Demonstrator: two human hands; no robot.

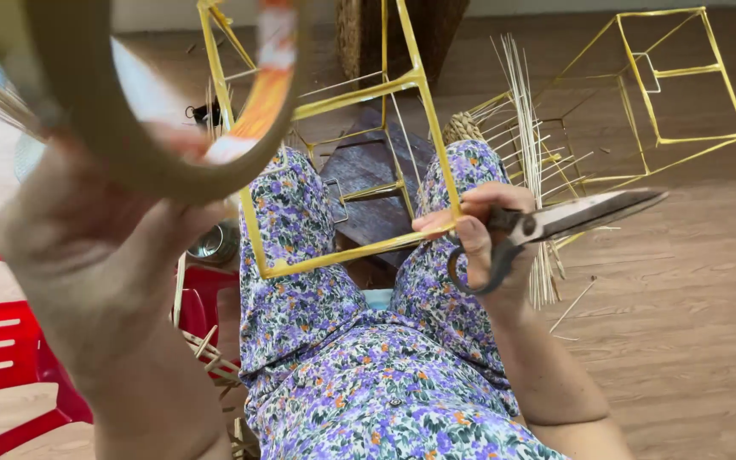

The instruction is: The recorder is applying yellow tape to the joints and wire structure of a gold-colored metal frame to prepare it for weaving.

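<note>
My left hand (87, 221) is raised close to the camera and grips a large roll of tan tape (129, 102), which looks blurred. My right hand (483, 234) rests on my right knee, holding dark metal scissors (572, 217) with the blades pointing right. The same hand's thumb and fingers also pinch the lower right corner of a yellow stick frame (342, 170) that stands on my lap. The frame is box shaped, made of thin yellow-wrapped sticks, and leans away from me over my flowered purple trousers.
A second yellow stick frame (683, 77) lies on the wooden floor at the upper right. A bundle of thin pale sticks (526, 136) stands beside my right knee. Red plastic furniture (2, 349) is at the lower left. A woven basket (402, 34) stands behind the frame.
</note>
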